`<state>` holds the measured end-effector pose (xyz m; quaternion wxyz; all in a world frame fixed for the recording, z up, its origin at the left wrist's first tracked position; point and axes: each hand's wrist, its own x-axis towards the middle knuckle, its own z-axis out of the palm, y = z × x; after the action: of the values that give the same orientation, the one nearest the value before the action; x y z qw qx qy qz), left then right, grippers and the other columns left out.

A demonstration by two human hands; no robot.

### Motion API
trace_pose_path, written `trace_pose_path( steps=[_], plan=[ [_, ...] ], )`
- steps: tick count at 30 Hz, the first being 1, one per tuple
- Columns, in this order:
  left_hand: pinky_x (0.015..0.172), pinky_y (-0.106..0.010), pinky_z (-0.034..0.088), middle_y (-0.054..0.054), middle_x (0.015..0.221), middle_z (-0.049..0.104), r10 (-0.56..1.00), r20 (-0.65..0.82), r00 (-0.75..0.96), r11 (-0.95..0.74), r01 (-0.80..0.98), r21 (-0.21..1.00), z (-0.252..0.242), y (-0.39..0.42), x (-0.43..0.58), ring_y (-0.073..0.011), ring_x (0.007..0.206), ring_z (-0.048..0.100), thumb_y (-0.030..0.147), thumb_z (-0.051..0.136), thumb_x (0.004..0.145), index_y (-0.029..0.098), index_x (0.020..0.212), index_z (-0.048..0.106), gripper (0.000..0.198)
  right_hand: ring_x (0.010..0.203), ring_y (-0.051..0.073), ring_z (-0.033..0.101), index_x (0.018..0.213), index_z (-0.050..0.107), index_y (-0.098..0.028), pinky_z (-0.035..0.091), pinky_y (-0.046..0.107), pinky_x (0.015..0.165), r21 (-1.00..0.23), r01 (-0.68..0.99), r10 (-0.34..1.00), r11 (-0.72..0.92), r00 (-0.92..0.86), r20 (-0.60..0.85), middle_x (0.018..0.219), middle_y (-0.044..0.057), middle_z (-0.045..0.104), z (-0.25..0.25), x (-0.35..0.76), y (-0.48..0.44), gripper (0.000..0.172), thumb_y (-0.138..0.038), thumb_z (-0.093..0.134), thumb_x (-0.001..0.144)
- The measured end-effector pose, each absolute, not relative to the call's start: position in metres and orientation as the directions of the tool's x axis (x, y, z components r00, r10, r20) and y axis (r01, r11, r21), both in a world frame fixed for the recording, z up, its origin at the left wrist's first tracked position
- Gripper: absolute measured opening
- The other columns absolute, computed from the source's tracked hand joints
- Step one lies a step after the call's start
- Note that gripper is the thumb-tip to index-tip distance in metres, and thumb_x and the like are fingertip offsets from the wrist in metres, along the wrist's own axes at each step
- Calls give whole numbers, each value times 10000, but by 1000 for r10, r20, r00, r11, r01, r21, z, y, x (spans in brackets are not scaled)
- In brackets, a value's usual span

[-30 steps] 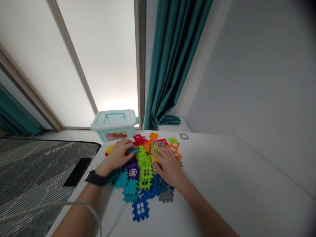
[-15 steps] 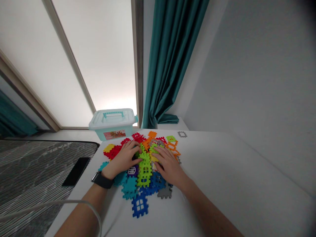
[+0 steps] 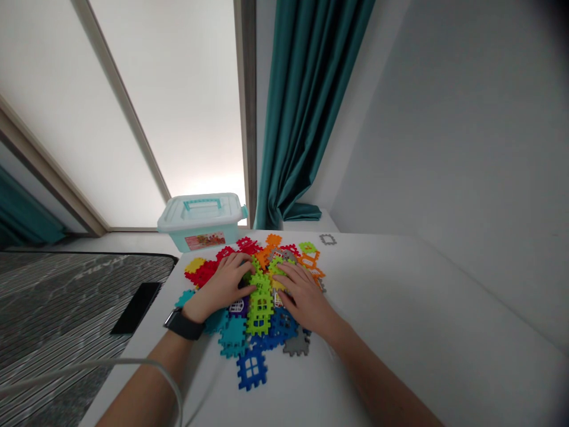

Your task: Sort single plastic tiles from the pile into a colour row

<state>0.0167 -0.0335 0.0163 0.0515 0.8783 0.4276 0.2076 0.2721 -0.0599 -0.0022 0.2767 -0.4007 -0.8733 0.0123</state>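
A colourful pile of flat plastic interlocking tiles lies on the white table (image 3: 382, 296). My left hand (image 3: 227, 281) rests on the pile's left side, fingers spread, its thumb and fingertips touching lime-green tiles (image 3: 260, 303). On the right side my right hand (image 3: 306, 296) lies with fingers apart over green and yellow tiles. Neither hand has a tile lifted. Nearer to me are teal tiles (image 3: 233, 337), a blue window tile (image 3: 252, 369) and a grey tile (image 3: 297, 344). Red tiles (image 3: 203, 274) and orange tiles (image 3: 310, 261) lie farther out. Parts of the pile are hidden under my hands.
A lidded light-teal box (image 3: 202, 222) stands behind the pile at the back left. A grey frame piece (image 3: 328, 239) lies apart near the far edge. Beyond the table's left edge is a black phone-like slab (image 3: 136, 308). A pale cable (image 3: 111, 361) crosses the lower left.
The hands and tiles keep nearly the same places. The whole view has shifted very slightly.
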Motion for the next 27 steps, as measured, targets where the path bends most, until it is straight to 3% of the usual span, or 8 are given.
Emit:
trace_pose_path(
  steps=[8, 13, 21, 27],
  plan=[
    [1005, -475, 452, -80, 1151, 621, 782, 372, 500, -614, 722, 319, 21, -35, 22, -285, 1124, 551, 227, 626, 890, 211, 935, 612, 50, 1391, 290, 479, 1284, 638, -228, 379, 582, 1177, -249, 693, 709, 676, -521, 475, 1436, 112, 590, -2, 271, -61, 345, -184, 543, 955],
    [962, -443, 473, -77, 1064, 666, 794, 397, 461, -603, 682, 414, 26, -34, 23, -272, 1066, 588, 276, 596, 932, 212, 946, 635, 77, 1385, 293, 481, 1274, 641, -229, 379, 587, 1177, -250, 687, 705, 682, -526, 477, 1432, 110, 590, -2, 272, -61, 339, -183, 541, 952],
    [862, -364, 497, -35, 911, 699, 875, 409, 259, -484, 520, 704, 39, -41, 29, -218, 886, 650, 299, 608, 909, 208, 919, 648, 101, 1302, 272, 560, 1380, 552, -252, 394, 578, 1169, -364, 632, 695, 684, -411, 590, 1353, 99, 645, 1, 268, -62, 413, -209, 507, 971],
    [724, -291, 495, -6, 807, 663, 953, 263, 148, -288, 194, 938, 41, -51, 47, -172, 766, 624, 415, 732, 828, 196, 889, 650, 241, 1177, 260, 628, 1443, 461, -271, 453, 538, 1113, -473, 576, 700, 667, -267, 662, 1123, 67, 725, 5, 263, -69, 458, -242, 509, 988]
  ],
)
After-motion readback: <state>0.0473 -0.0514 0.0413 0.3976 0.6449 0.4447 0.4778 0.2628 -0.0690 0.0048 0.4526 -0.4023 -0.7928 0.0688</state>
